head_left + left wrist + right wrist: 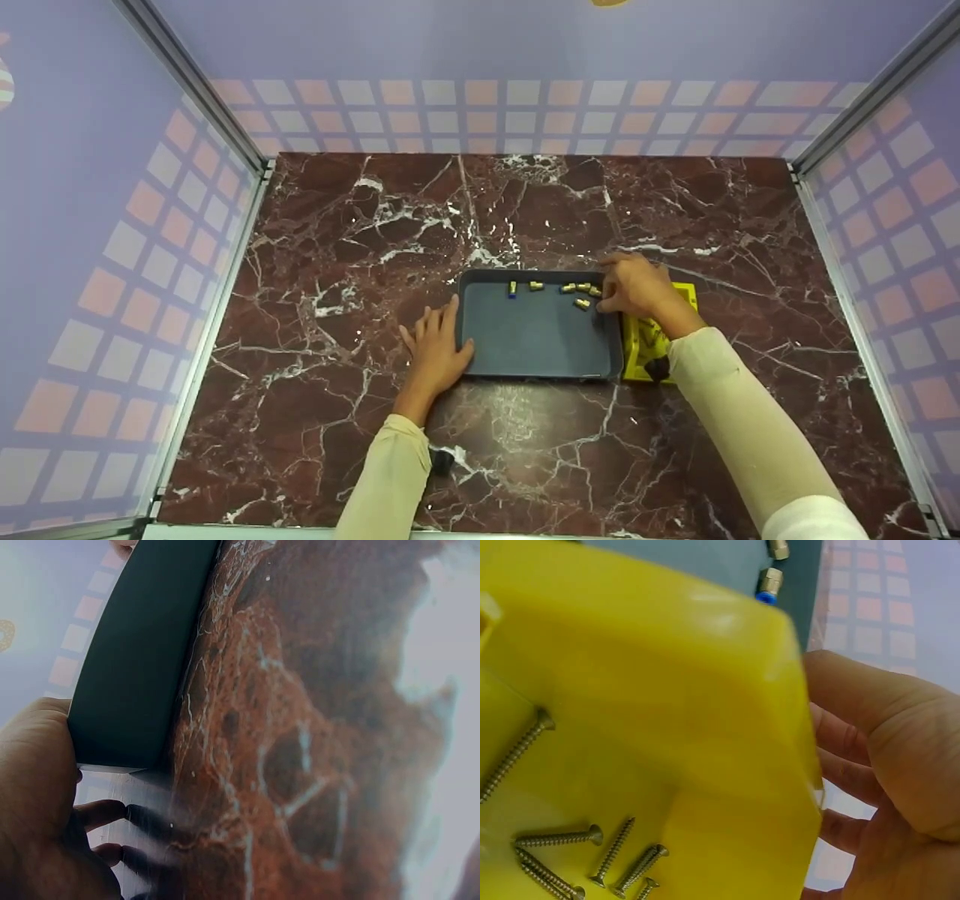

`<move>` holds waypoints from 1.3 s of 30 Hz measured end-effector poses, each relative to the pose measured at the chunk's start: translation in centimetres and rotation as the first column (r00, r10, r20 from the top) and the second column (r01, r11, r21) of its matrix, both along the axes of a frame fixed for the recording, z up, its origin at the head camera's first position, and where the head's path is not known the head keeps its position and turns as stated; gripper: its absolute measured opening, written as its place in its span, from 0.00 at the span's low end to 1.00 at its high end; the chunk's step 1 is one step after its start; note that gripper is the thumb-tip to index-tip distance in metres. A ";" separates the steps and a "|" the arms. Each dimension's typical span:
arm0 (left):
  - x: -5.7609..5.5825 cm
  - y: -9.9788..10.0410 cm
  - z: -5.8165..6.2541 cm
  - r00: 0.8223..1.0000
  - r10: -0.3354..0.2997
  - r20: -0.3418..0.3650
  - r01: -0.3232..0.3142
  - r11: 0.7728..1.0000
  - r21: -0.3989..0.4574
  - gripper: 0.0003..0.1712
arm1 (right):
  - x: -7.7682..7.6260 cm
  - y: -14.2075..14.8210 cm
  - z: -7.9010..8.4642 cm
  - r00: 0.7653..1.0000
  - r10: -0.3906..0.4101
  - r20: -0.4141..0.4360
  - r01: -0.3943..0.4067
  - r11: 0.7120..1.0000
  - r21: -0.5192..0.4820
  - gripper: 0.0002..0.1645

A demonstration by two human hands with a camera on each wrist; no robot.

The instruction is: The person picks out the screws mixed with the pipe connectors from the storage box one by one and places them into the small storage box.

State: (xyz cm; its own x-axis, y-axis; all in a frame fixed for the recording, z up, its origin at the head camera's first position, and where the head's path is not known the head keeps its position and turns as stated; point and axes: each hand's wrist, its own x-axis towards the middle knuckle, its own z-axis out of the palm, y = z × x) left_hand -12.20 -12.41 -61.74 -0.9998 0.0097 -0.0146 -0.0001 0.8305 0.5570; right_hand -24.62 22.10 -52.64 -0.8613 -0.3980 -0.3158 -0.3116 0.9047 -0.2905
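Observation:
A dark grey tray (pixel 536 341) lies on the marble-patterned table. Along its far side are several small brass fittings (pixel 582 304) with blue ends. My left hand (pixel 437 349) rests at the tray's left side, fingers spread and the thumb at its rim; the left wrist view shows the same hand (pixel 37 787) against the tray's end. Over the far right corner is my right hand (pixel 637 285), thumb over the tray's inside and forefinger beyond the far rim, well apart. A yellow bin (pixel 643 349) sits against the tray's right side, partly under the right arm, hiding the right fingertips in the right wrist view.
Several screws (pixel 559 836) lie inside the yellow bin, and a black item (pixel 657 368) shows at its near end. A small dark object (pixel 442 462) is beside the left forearm. Patterned panels (pixel 480 112) enclose the table at the back and both sides.

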 end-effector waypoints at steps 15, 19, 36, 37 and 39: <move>0.1 0.0 0.1 1.000 0.002 0.017 -0.002 1.000 0.008 0.46 | 0.6 2.1 0.9 0.989 -0.024 -0.144 -0.029 0.934 -0.355 0.13; 0.0 0.0 0.0 1.000 0.003 0.024 -0.003 1.000 0.001 0.46 | 0.8 3.1 1.2 0.987 -0.058 -0.149 -0.004 0.922 -0.387 0.10; 0.0 0.0 0.0 1.000 0.002 0.008 -0.001 1.000 -0.017 0.46 | 2.2 7.7 1.3 0.958 -0.206 -0.200 0.081 0.862 -0.501 0.08; 0.0 0.0 0.0 1.000 0.002 0.007 -0.002 1.000 -0.017 0.46 | 2.4 7.8 1.3 0.956 -0.216 -0.197 0.090 0.859 -0.504 0.08; 0.0 0.0 0.0 1.000 0.001 0.001 -0.001 1.000 -0.014 0.46 | 2.7 8.1 1.1 0.953 -0.236 -0.191 0.109 0.852 -0.511 0.08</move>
